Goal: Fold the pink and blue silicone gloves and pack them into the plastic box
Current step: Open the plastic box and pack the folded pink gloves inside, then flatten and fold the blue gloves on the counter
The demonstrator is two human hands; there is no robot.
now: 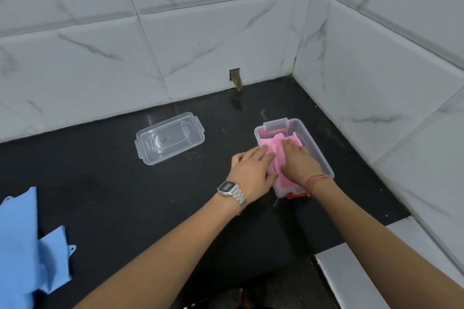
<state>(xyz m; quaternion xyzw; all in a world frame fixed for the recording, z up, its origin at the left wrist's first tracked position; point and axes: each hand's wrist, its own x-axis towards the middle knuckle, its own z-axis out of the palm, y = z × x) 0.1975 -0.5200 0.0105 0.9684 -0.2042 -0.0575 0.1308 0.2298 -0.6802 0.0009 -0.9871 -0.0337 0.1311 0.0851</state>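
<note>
We press our flat, unclenched left hand (253,173) and right hand (300,162) on the folded pink silicone glove (275,149), seating it inside the clear rectangular plastic box (324,158) near the black countertop's (175,195) right edge.

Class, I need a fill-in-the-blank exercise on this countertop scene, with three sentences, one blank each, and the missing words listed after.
1. Both hands, the left hand and the right hand, press the ____ glove into the plastic box.
2. The clear lid lies on the black countertop to the ____ of the box.
3. The wristwatch is on the ____ wrist.

Missing words: pink; left; left
</note>
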